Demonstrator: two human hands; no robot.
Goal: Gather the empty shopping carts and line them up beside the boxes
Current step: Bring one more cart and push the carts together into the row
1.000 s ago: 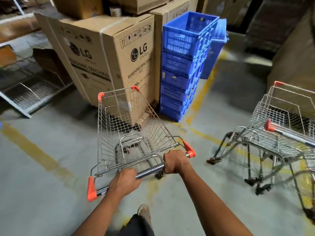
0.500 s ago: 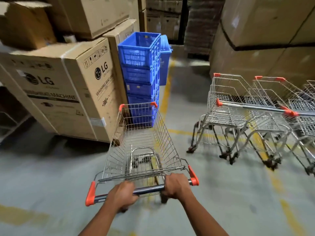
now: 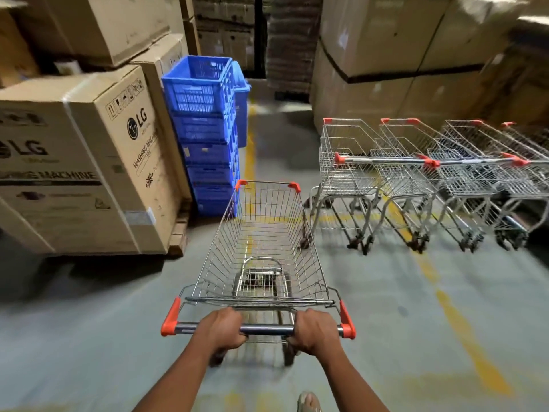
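An empty wire shopping cart (image 3: 261,248) with orange corner caps stands straight ahead of me, nose pointing up the aisle. My left hand (image 3: 221,330) and my right hand (image 3: 315,330) both grip its steel handle bar (image 3: 267,329). To the right, several empty carts (image 3: 416,173) stand side by side in a row along tall stacked cardboard boxes (image 3: 386,55). My cart's front right corner sits close to the nearest cart of that row.
A large LG washing-machine carton (image 3: 89,162) on a pallet stands at the left, with a stack of blue plastic crates (image 3: 208,135) beside it. Yellow floor lines (image 3: 463,319) run along the grey concrete. A sandalled foot (image 3: 309,402) shows at the bottom edge.
The cart and I have swung to the right, away from the LG carton. The row of parked carts has come fully into view. Both hands stay on the handle.
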